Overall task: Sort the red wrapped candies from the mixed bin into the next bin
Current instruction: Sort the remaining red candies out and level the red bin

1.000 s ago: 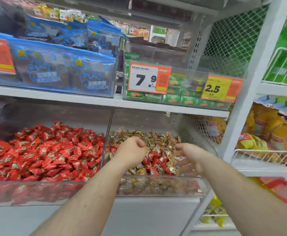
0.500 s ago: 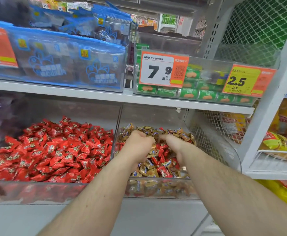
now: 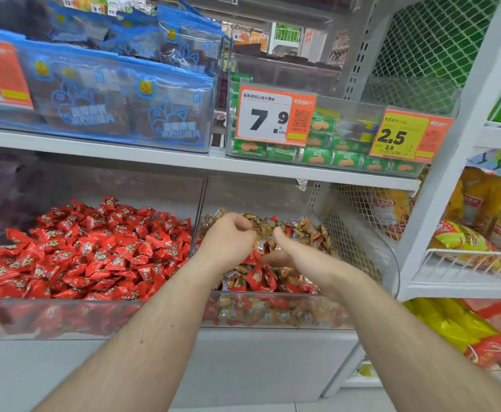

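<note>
Head view. Reference landmark: the clear divider [image 3: 198, 230] standing between the two lower bins.

Hand state. The left hand [image 3: 227, 242] is over the mixed bin [image 3: 273, 310], just right of the divider, its fingers curled downward into the pile; whether a candy is actually pinched cannot be told, since the fingertips are hidden. The right hand [image 3: 295, 257] lies further right of the divider, palm turned inward, fingers loosely bent against the candies; no wrapper is visibly held.

Risks.
1. Gold-wrapped candies [image 3: 299, 233] are interleaved with the red wrapped candies [image 3: 261, 278]. A scooping grab would likely carry gold pieces across the divider and contaminate the sorted bin.
2. The wrappers look slick and crinkled. A loose pinch could drop a piece on the way over the divider, or over the low front wall to the floor.
3. Both hands work close together, nearly touching. One may knock pieces out of the other.
4. Red pieces below the surface may be missed; those seen through the front wall suggest more lie deep.

Containers.
- Mixed bin, right of the divider: gold and red candies mixed, red mostly toward the front.
- Red bin [image 3: 50, 316], left of the divider: red candies only, heaped high.
- Upper shelf, above the divider: blue pouches [image 3: 115, 99] to the left, and to the right a clear tray [image 3: 347, 111] of green packets behind two price tags.
</note>
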`<act>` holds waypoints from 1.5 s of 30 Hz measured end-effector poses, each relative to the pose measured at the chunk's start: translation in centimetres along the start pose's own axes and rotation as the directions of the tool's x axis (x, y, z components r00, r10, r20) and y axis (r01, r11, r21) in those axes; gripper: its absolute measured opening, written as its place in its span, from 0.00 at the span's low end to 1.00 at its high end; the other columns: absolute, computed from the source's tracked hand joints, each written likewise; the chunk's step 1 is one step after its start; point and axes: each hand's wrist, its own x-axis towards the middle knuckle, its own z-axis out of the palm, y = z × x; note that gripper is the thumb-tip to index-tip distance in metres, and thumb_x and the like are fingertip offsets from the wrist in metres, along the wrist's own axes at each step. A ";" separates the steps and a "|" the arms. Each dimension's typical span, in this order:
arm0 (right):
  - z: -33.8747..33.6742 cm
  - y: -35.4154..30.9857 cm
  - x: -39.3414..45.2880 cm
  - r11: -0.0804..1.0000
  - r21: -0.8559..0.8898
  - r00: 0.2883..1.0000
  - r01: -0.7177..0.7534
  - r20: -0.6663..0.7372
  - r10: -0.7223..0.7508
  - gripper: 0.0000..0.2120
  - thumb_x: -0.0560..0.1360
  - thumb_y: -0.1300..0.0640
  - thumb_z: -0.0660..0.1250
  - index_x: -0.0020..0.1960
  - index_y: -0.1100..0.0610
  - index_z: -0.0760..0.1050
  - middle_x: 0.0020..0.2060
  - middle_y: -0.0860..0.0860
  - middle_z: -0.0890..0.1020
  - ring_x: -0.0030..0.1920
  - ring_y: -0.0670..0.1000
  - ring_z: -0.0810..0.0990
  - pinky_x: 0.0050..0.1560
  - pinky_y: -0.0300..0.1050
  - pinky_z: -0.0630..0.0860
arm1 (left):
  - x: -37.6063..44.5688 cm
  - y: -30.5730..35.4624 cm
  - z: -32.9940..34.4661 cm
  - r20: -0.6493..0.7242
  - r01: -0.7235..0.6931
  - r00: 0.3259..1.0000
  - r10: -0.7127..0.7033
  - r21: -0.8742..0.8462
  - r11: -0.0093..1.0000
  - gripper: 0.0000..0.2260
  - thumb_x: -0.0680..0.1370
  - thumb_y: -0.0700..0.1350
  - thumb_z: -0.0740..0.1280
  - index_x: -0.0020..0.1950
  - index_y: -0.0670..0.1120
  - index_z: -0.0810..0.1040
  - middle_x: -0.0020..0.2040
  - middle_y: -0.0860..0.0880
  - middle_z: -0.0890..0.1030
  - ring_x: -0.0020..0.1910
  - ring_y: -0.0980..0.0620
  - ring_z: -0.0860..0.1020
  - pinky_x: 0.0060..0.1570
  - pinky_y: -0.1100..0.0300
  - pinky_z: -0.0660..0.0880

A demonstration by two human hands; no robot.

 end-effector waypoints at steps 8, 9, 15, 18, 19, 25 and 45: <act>-3.2 2.0 -2.1 0.991 -0.131 0.888 0.016 -0.455 -0.074 0.26 0.74 0.42 0.67 0.45 0.68 0.78 0.41 0.62 0.83 0.41 0.58 0.81 0.49 0.54 0.79 | -0.7 -0.2 -0.6 0.245 -0.127 0.969 -0.040 0.626 0.770 0.06 0.76 0.49 0.66 0.43 0.48 0.78 0.43 0.51 0.81 0.42 0.51 0.79 0.42 0.60 0.75; -3.1 2.3 -1.8 0.981 -0.186 0.900 -0.050 -0.435 -0.036 0.25 0.73 0.42 0.68 0.41 0.67 0.77 0.37 0.61 0.82 0.37 0.57 0.80 0.46 0.51 0.78 | -0.8 -0.2 -0.4 0.250 -0.134 0.966 -0.067 0.705 0.696 0.10 0.75 0.52 0.67 0.41 0.46 0.77 0.41 0.50 0.81 0.42 0.50 0.79 0.42 0.58 0.76; -2.5 2.3 0.2 0.888 -0.392 0.936 -0.240 -0.338 0.103 0.21 0.69 0.41 0.73 0.38 0.57 0.69 0.32 0.50 0.72 0.32 0.50 0.72 0.31 0.42 0.67 | -0.6 0.3 0.6 0.262 -0.081 0.934 -0.244 0.819 0.569 0.17 0.72 0.55 0.71 0.38 0.42 0.72 0.36 0.38 0.73 0.34 0.46 0.76 0.34 0.58 0.72; -1.8 2.0 0.8 0.874 -0.433 0.965 -0.219 -0.230 0.127 0.21 0.65 0.43 0.77 0.40 0.58 0.73 0.32 0.51 0.74 0.32 0.51 0.73 0.30 0.41 0.69 | -0.5 0.4 0.9 0.300 -0.023 0.898 -0.322 0.762 0.647 0.09 0.74 0.44 0.70 0.48 0.42 0.74 0.42 0.45 0.80 0.36 0.48 0.80 0.38 0.57 0.79; -1.6 2.0 0.9 0.867 -0.450 0.970 -0.216 -0.202 0.137 0.20 0.64 0.46 0.78 0.42 0.60 0.77 0.33 0.52 0.77 0.32 0.51 0.74 0.31 0.40 0.71 | -0.4 0.4 1.0 0.302 0.001 0.891 -0.340 0.747 0.665 0.11 0.74 0.41 0.68 0.54 0.42 0.73 0.48 0.44 0.81 0.42 0.47 0.83 0.43 0.55 0.81; -3.4 1.8 -0.3 0.965 -0.245 0.978 -0.092 -0.204 0.041 0.09 0.74 0.62 0.65 0.51 0.65 0.81 0.39 0.56 0.81 0.34 0.52 0.84 0.36 0.44 0.76 | -0.5 0.6 -1.0 0.252 -0.023 0.952 -0.173 0.623 0.782 0.11 0.74 0.33 0.62 0.53 0.45 0.73 0.46 0.47 0.77 0.37 0.48 0.77 0.36 0.58 0.75; -4.4 4.3 1.6 0.863 -0.486 0.985 -0.139 -0.159 0.069 0.33 0.75 0.71 0.52 0.76 0.46 0.66 0.75 0.55 0.65 0.32 0.44 0.70 0.25 0.35 0.66 | 2.3 -1.2 2.9 0.079 -0.016 0.995 -0.060 0.727 0.686 0.22 0.75 0.58 0.71 0.65 0.51 0.75 0.68 0.45 0.66 0.58 0.44 0.78 0.59 0.51 0.75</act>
